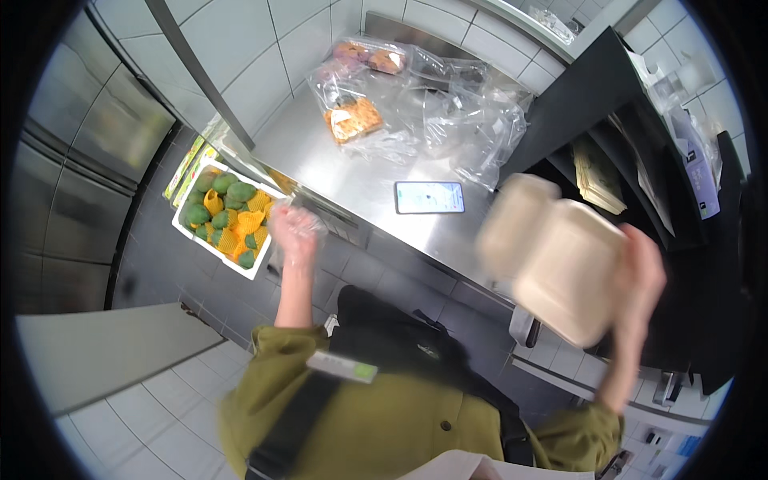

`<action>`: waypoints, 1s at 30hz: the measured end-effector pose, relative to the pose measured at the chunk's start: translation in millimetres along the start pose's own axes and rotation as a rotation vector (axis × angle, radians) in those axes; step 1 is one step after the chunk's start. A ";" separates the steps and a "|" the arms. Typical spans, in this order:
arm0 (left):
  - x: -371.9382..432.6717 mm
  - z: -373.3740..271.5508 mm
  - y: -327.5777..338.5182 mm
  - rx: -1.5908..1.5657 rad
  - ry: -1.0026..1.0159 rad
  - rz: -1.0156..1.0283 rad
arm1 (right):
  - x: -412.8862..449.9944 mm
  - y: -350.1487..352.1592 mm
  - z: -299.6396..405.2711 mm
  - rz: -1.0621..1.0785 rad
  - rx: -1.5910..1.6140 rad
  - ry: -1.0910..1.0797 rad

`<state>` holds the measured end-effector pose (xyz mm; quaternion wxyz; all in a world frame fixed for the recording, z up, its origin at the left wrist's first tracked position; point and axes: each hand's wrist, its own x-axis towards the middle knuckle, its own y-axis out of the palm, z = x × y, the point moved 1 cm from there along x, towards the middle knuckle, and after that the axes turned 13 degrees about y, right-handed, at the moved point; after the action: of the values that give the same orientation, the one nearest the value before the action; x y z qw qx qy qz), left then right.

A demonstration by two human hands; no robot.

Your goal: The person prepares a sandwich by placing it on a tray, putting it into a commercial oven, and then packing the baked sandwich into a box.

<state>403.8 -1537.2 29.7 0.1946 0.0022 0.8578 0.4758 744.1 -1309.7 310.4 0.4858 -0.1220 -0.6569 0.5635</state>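
Note:
My right hand [642,276] grips the right edge of an open beige clamshell food container [567,270], blurred as if in motion. Its two halves are spread over the right end of the steel counter [360,186], with nothing visible inside. My left hand [295,227], covered in clear thin plastic like a disposable glove, is curled up by the counter's left front edge. I see nothing held in it. Beneath it on the floor, a white box [243,270] contains several green fruits [241,192], some in yellow foam nets.
On the counter lie a lit smartphone [429,197], clear plastic bags [471,129] and packaged baked goods [353,120]. A black shelf unit [576,102] holding stacked paper bags [597,177] stands at the right. A steel refrigerator [78,180] is at the left. A metal post [201,72] rises beside the counter.

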 end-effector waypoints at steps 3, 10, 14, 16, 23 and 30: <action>39.8 -21.8 -29.0 -0.065 -0.024 -0.041 | 8.3 126.0 74.0 0.181 0.490 0.327; 93.2 -2.2 -46.2 0.358 0.093 -0.272 | -27.9 345.5 239.0 0.343 0.739 0.313; 116.3 5.7 -0.2 0.385 0.130 -0.300 | -14.3 376.8 264.6 0.571 0.604 0.184; 148.5 11.5 -29.7 0.485 0.206 -0.192 | 25.0 385.5 269.7 0.230 0.627 0.136; 167.8 29.4 -14.9 0.505 0.253 -0.215 | 151.5 491.7 219.0 0.927 0.469 0.433; 190.8 39.7 -8.6 0.871 0.288 -0.168 | 158.0 493.5 236.3 1.286 1.007 0.486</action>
<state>242.4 -1473.5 -59.4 0.0924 -0.0516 0.9932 0.0493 291.0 -1179.4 -9.0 0.1952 -0.3581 -0.0084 0.9130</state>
